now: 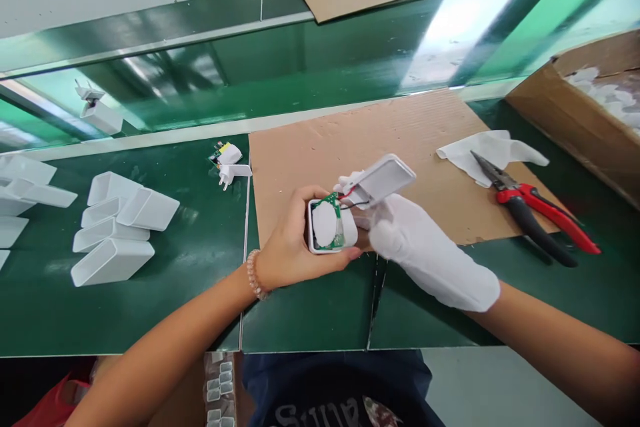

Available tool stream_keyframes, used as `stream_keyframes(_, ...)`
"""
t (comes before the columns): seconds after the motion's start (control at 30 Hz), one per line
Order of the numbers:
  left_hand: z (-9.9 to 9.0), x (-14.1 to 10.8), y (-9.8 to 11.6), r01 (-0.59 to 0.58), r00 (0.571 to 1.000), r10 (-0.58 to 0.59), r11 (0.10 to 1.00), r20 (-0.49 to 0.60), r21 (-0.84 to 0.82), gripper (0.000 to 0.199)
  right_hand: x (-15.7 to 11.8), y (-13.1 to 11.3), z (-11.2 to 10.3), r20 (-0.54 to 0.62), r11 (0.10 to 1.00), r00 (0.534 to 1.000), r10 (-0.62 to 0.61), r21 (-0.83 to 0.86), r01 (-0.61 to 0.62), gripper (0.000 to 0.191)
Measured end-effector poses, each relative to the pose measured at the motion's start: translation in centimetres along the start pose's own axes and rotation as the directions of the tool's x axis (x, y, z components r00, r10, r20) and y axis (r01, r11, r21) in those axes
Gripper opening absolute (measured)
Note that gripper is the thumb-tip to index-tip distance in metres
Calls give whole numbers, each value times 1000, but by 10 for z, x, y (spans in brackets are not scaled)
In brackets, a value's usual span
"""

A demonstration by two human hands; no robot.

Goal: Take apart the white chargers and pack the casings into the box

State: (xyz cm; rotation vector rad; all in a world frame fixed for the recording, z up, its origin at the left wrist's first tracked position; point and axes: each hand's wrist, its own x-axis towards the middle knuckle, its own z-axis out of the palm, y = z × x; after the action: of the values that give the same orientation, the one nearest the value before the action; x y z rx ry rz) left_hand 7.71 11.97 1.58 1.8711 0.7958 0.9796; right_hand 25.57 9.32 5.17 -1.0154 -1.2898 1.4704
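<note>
My left hand (295, 247), bare with a beaded bracelet, is wrapped round a white plastic housing (350, 230). Inside its open end sit a green circuit board (339, 233) and a white oval pad (326, 224). A red and a black wire run from the board to a white cover (385, 180), tilted above the housing. My right hand (400, 233) wears a white glove; its fingers are closed at the cover's lower side and hold it beside the housing. Some of the gloved fingertips are hidden behind the cover and housing.
Cardboard (310, 153) lies under the hands. Right: red-and-black pliers (530, 203) on a white cloth (475, 153), and a carton (565, 100). Left: a plug with circuit board (230, 163) and several white shells (113, 260). A partition (280, 73) runs behind.
</note>
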Motion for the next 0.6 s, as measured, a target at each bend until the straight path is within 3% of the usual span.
stream_keyframes(0.1, 2, -1, -3, 14, 1000, -15, 998, -3, -62, 83, -1, 3, 4, -23, 996, 1000, 3, -86, -5, 74)
stream_keyframes(0.17, 3, -1, -5, -25, 999, 27, 998, 38, -66, 95, -3, 5, 5, -94, 976, 994, -53, -214, 32, 84)
stream_keyframes(0.27, 3, -1, -5, -119, 988, 124, 992, 95, -48, 98, -6, 4, 6, -16, 883, 974, -224, -427, 196, 77)
stream_keyframes(0.4, 1, 2, -6, -270, 954, 277, 960, 114, -70, 94, -13, -5, 2, 112, 667, 894, -433, -627, 401, 57)
stream_keyframes(0.47, 0, 3, -7, -302, 948, 304, 953, 93, -37, 93, -18, -10, -1, 112, 654, 867, -485, -612, 445, 56)
stream_keyframes(0.6, -2, 3, -8, -345, 938, 344, 938, 44, 24, 92, -23, -11, -2, 30, 730, 883, -468, -551, 405, 56)
